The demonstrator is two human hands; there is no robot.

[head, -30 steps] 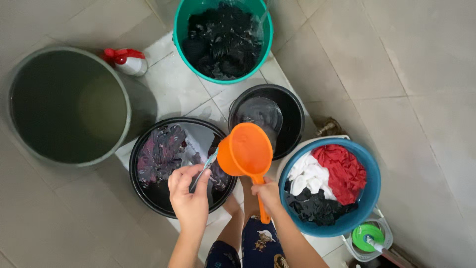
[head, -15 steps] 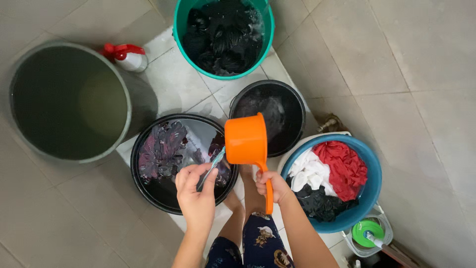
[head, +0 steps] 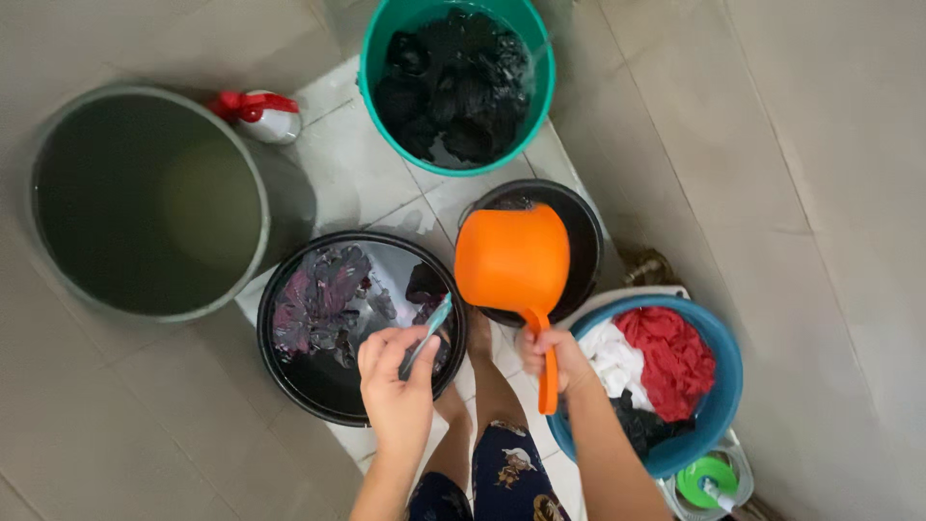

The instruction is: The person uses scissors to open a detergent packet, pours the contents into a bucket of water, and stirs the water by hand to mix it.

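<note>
Plastic gleams on the orange dipper (head: 511, 260), which has tipped further since a second ago, its smooth rounded underside now facing up over the small black basin (head: 579, 232). Right hand (head: 550, 352) stays closed on its handle; left hand (head: 397, 386) pinches a slim teal brush (head: 426, 336) above the wide black basin (head: 289, 376) of crumpled wet cloth.

Basins crowd front: black basin (head: 289, 376), blue basin (head: 725, 371), green bucket (head: 371, 77); bare tiled floor (head: 820, 193) right.

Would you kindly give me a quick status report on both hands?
Left hand grips small brush over black basin. Right hand holds orange dipper above small black bucket. Nothing between.
</note>
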